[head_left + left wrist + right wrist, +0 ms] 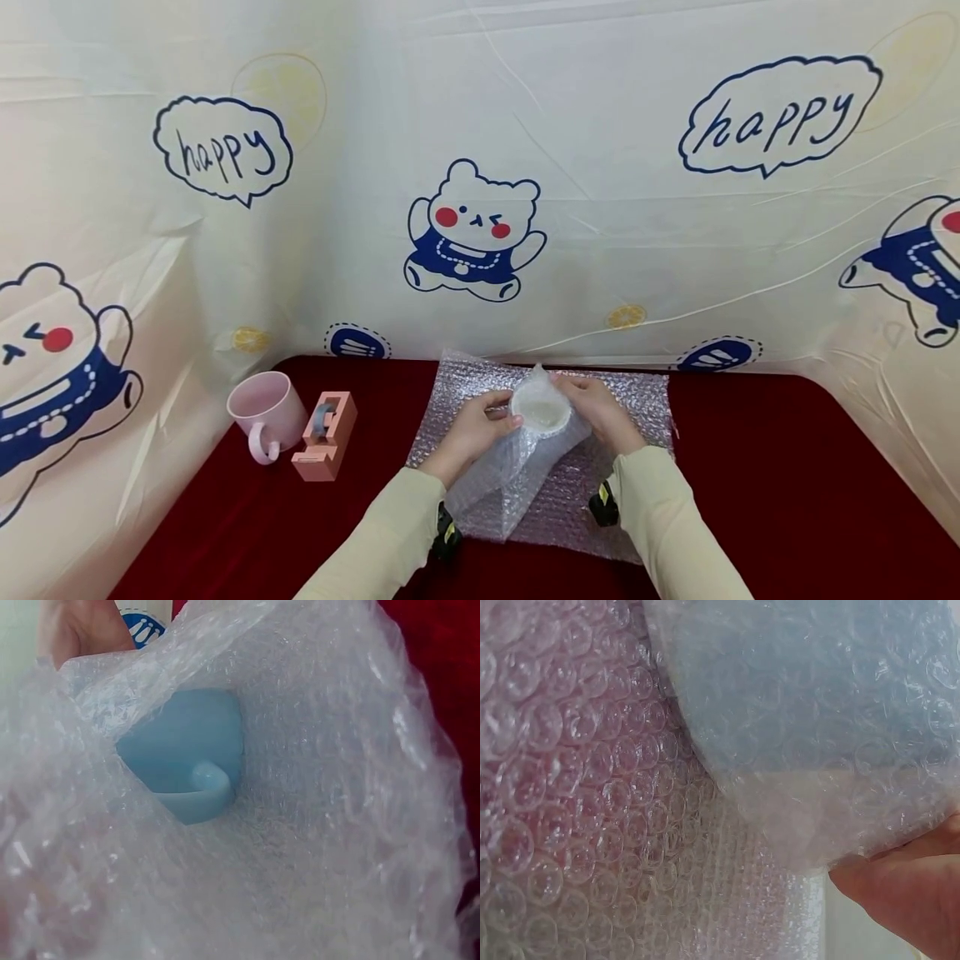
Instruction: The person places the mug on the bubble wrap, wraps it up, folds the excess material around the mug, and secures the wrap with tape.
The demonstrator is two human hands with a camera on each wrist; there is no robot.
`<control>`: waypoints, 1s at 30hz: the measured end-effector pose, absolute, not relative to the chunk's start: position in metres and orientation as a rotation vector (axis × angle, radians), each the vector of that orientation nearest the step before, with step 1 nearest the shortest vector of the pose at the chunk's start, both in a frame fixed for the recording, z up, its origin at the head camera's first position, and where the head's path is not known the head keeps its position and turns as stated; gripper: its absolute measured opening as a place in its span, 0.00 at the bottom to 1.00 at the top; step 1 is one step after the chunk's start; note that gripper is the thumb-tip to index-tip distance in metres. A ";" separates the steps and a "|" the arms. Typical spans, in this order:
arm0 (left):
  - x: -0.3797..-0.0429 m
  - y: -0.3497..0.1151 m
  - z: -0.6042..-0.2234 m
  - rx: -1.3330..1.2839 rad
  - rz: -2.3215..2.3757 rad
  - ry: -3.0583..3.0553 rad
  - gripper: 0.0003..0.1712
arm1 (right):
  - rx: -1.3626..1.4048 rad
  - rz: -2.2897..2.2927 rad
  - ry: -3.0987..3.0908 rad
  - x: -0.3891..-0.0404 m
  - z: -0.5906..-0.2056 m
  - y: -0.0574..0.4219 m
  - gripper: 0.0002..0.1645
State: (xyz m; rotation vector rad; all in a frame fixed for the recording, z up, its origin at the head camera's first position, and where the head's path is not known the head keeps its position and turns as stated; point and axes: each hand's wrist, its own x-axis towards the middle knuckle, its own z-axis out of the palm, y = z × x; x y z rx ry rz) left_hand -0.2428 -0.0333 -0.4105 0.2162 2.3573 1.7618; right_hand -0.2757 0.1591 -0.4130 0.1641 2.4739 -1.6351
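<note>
A light blue mug (199, 742) with a curled handle shows inside a fold of bubble wrap (352, 795) in the left wrist view. The head view shows its round end (542, 410) facing up, pale under the wrap. My left hand (477, 429) grips the wrapped mug from the left, thumb near the round edge. On the other side, my right hand (596, 407) pinches the wrap beside the mug's far right edge. In the right wrist view, the fingertips (855, 874) hold the edge of the wrap layer over the mug.
The bubble wrap sheet lies spread on a dark red cloth (765, 483). To the left stand a pink mug (262, 408) and a pink tape dispenser (327, 437) with a roll of tape. A printed white curtain (600, 233) encloses the back and sides.
</note>
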 end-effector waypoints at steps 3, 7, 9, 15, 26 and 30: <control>-0.243 -0.033 -0.410 0.217 1.751 2.365 0.29 | 0.122 -1.609 2.502 -0.274 -0.411 0.159 0.30; -0.239 -0.036 -0.409 0.178 1.643 2.430 0.31 | 0.054 -1.535 2.553 -0.271 -0.408 0.159 0.29; -0.236 -0.039 -0.408 0.138 1.536 2.474 0.34 | 0.023 -1.486 2.584 -0.270 -0.407 0.158 0.29; -0.227 -0.049 -0.404 0.096 1.367 2.410 0.43 | 0.025 -1.473 2.624 -0.269 -0.408 0.153 0.28; -0.217 -0.075 -0.413 0.125 1.323 2.290 0.33 | 0.008 -1.545 2.637 -0.267 -0.412 0.150 0.27; -0.215 -0.078 -0.416 0.111 1.313 2.262 0.38 | -0.002 -1.573 2.643 -0.266 -0.412 0.151 0.26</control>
